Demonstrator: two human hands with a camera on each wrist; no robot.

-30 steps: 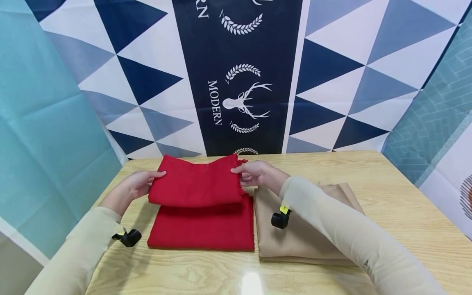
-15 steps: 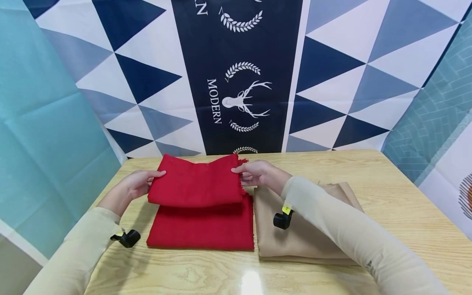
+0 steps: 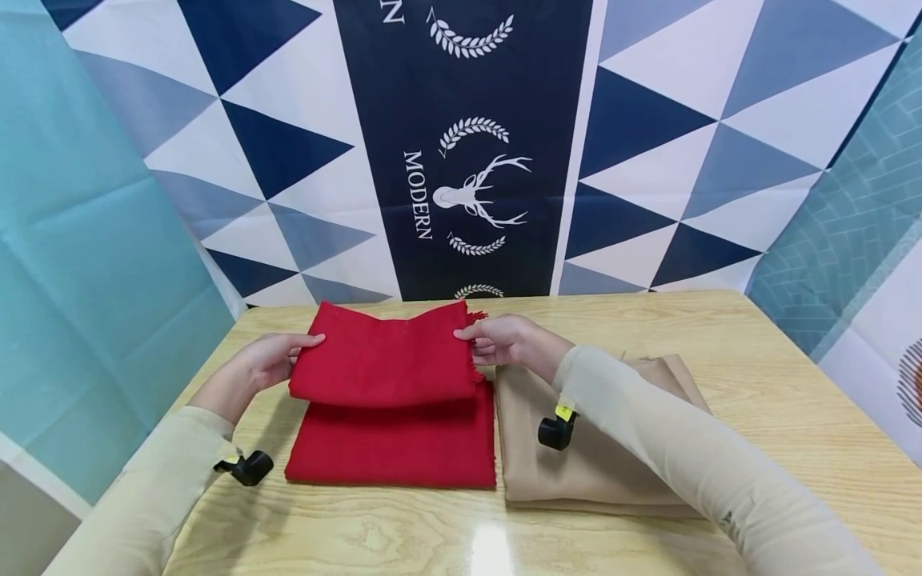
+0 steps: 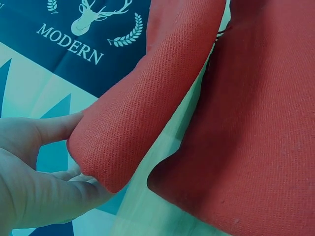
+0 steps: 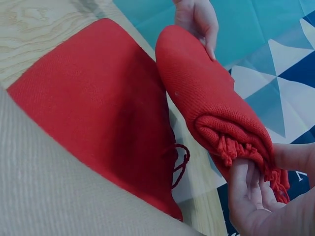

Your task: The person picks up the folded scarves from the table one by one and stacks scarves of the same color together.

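A red fringed scarf (image 3: 389,400) lies on the wooden table (image 3: 756,376), its far half folded and lifted off the near half. My left hand (image 3: 270,360) grips the left end of the raised fold (image 4: 142,98), thumb on top and fingers beneath. My right hand (image 3: 504,338) grips the right, fringed end (image 5: 231,142) the same way. The lower layer (image 5: 98,113) rests flat on the table. A folded beige scarf (image 3: 576,464) lies beside it on the right, under my right forearm.
A patterned blue and white cloth backdrop (image 3: 468,144) hangs right behind the table's far edge. Teal panels (image 3: 86,280) close off the left side. Bare tabletop extends to the right of the beige scarf and along the near edge.
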